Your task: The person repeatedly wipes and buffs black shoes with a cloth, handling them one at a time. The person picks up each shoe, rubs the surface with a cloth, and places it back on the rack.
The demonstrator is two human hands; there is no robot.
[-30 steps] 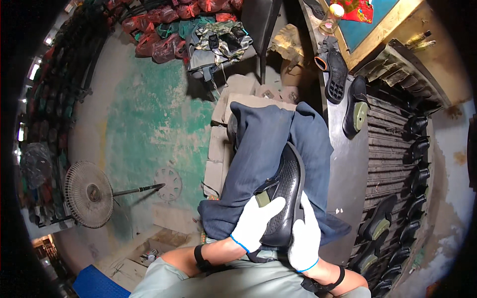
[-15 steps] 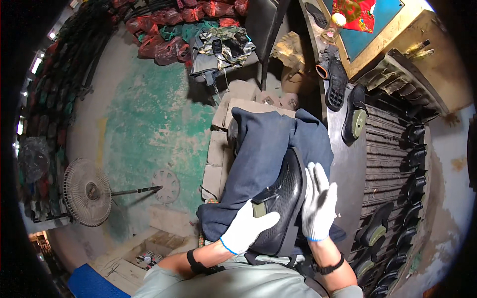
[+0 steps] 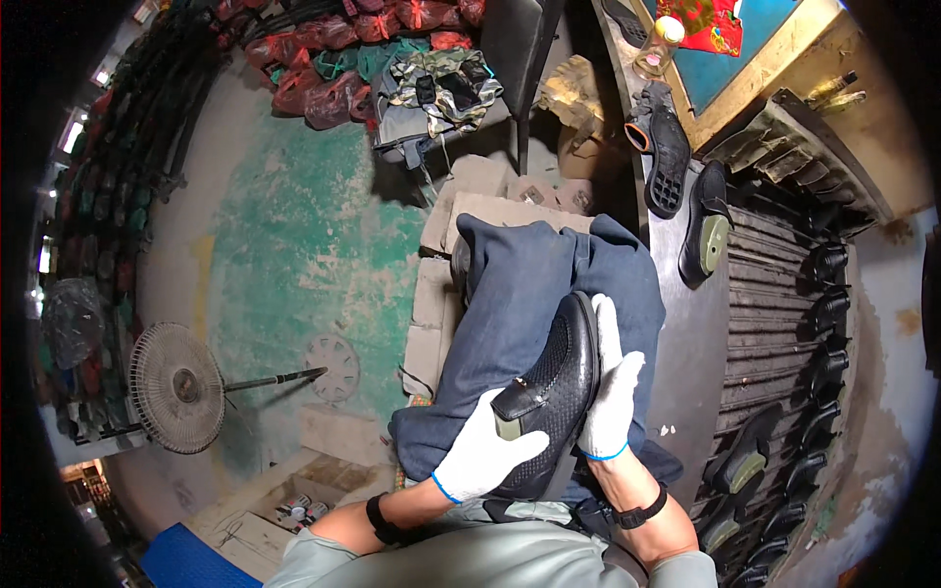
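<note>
Low in the frame's centre, a person is cradling a black woven-leather loafer shoe point(image 3: 549, 397) over their blue-trousered lap point(image 3: 529, 294). The white-gloved left hand point(image 3: 487, 454) is gripping its heel with curled fingers, while the white-gloved right hand point(image 3: 612, 392) is pressing flat, fingers extended, against its sole edge.

Two gloved hands hold a black shoe over the lap

The left hand point(image 3: 487, 453) in a white glove cups the heel end of the black shoe point(image 3: 551, 392), while the right hand point(image 3: 612, 392) lies flat along its right side. The shoe rests on blue trousers point(image 3: 520, 294). Right of it, black shoes point(image 3: 828, 314) line a dark rack; a fan point(image 3: 176, 387) stands on the floor at left.
</note>
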